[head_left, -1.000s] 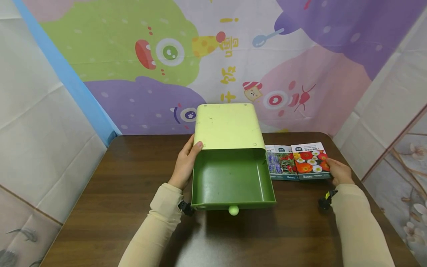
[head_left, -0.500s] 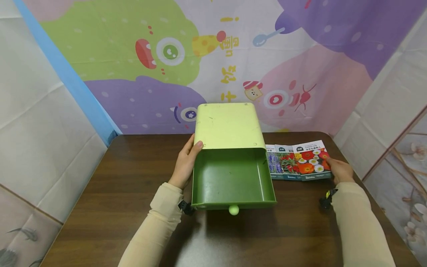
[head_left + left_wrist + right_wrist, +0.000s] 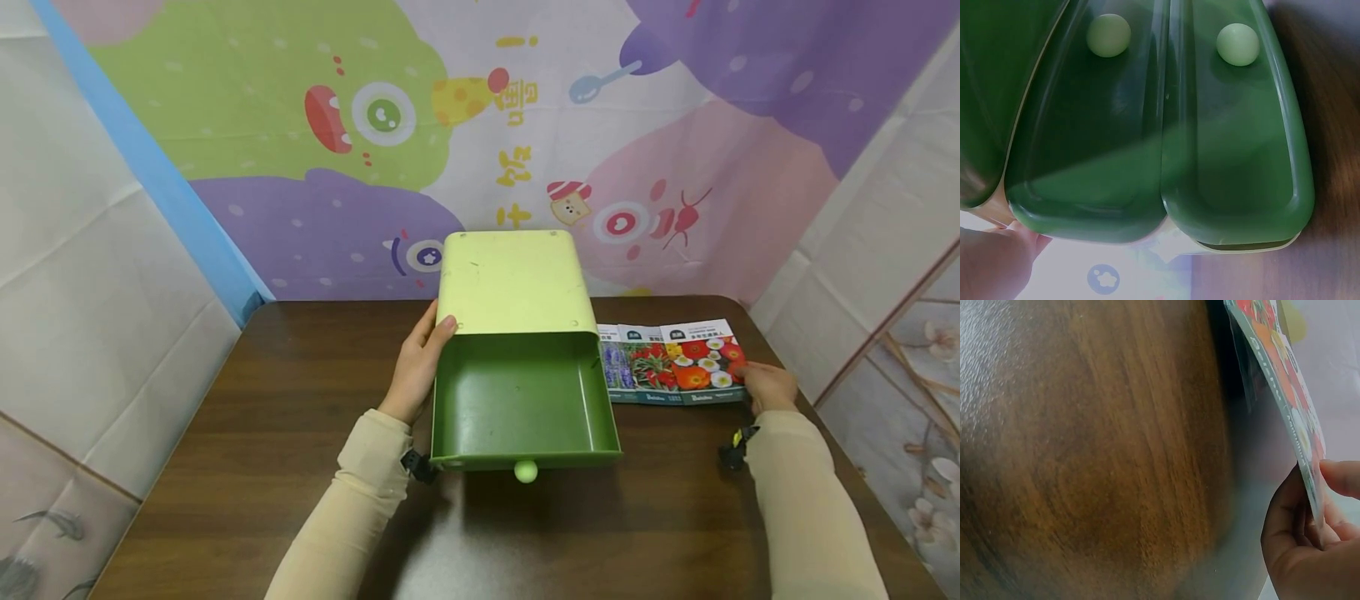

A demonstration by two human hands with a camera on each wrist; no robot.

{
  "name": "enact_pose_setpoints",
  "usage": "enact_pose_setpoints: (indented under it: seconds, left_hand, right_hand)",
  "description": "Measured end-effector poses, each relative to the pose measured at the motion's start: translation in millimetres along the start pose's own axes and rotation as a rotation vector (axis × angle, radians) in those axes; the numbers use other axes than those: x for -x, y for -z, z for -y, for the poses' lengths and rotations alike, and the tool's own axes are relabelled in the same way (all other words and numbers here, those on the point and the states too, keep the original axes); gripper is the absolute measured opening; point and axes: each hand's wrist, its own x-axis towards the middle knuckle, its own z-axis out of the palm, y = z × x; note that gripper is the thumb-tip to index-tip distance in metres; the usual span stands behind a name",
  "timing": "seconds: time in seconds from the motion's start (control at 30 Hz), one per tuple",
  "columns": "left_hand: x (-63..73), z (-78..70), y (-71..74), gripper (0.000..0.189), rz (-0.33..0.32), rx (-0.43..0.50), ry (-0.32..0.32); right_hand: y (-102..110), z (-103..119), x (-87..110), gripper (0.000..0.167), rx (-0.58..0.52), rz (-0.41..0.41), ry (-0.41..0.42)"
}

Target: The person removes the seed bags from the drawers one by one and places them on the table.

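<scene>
From my end, with twelve o'clock pointing away from the body, the poppy-printed packet point(image 3: 705, 364) lies between nine and ten o'clock of the right hand point(image 3: 768, 388), and that hand is much the nearer one. I judge the packet's long axis to run roughly from six to twelve. My right-wrist feed shows the thumb point(image 3: 1341, 477) on its printed face and curled fingers behind, so the right hand is closed in a pinch on its three o'clock edge. The open green drawer point(image 3: 525, 396) sits farther out at nine o'clock, past the red-flower packet point(image 3: 654, 367) and the lavender-printed packet point(image 3: 618, 367), which the drawer unit point(image 3: 517, 283) partly hides.

The left hand point(image 3: 416, 371) lies against the unit's nine o'clock wall, thumb on the top edge, fingers straight as far as I can see, pressing rather than wrapped round it.

The packet is thin and flat, with a white header, red, orange and white blooms, and a dark teal band at six o'clock. It overlaps its neighbour on the counter point(image 3: 247, 467).
</scene>
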Motion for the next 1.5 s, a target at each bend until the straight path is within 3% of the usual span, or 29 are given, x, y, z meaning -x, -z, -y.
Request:
enact_pose_setpoints:
  seconds: [0.43,0.87,1.5]
  left_hand:
    - [0.9,0.5,-1.0,0.069,0.009,0.014,-0.001]
    - [1.6,0.5,-0.3,0.069,0.008,0.027,0.006]
    - [-0.1,1.0,0.0,0.07,-0.004,0.045,0.009]
  right_hand:
    - [-3,-4,8.9,0.058,0.009,-0.052,0.081]
    - [-1,-3,15.4,0.058,0.12,-0.038,0.094]
    - [-1,-1,18.9,0.056,0.172,-0.016,0.129]
